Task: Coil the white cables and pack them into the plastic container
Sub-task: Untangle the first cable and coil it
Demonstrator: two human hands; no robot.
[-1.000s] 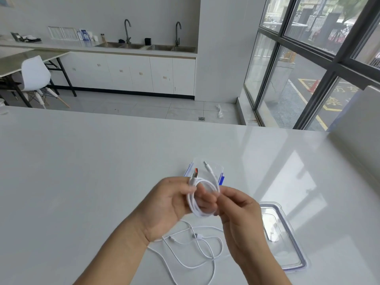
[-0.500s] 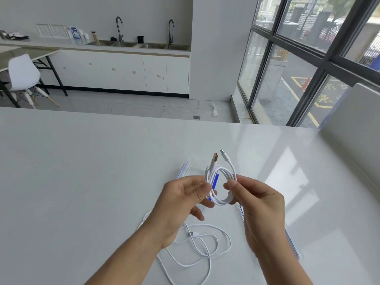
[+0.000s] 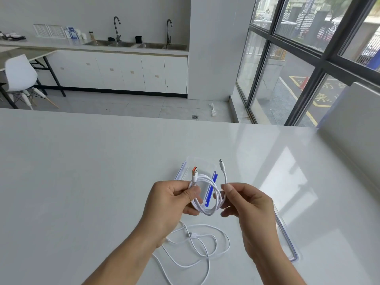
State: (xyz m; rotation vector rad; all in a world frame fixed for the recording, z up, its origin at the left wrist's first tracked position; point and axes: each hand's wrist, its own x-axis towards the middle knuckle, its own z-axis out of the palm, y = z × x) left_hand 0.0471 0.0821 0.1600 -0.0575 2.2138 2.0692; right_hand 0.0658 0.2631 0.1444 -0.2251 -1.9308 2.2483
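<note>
Left hand point(image 3: 170, 199): thumb and fingers pinched on one side of a coiled white charging cable point(image 3: 206, 195), just below its orange-tipped USB plug point(image 3: 194, 171), so the loops cannot spring open.
Right hand point(image 3: 245, 202): thumb and forefinger grip the coil's other side where the free tail rises to a small white plug point(image 3: 221, 166) (likely to steer that end).
Coil position: raised above the glossy white desk point(image 3: 82, 182), in front of the container, not yet inside.
Clear plastic container with blue clips point(image 3: 200, 164): open on the desk just beyond the hands, ready to receive the coil.
Clear lid with blue rim point(image 3: 287, 241): flat on the desk, partly hidden by the right forearm.
Second white cable point(image 3: 197, 246): loose and tangled on the desk below the hands, uncoiled.
Progress, as a judgement: one cable near packing, one waiting.
</note>
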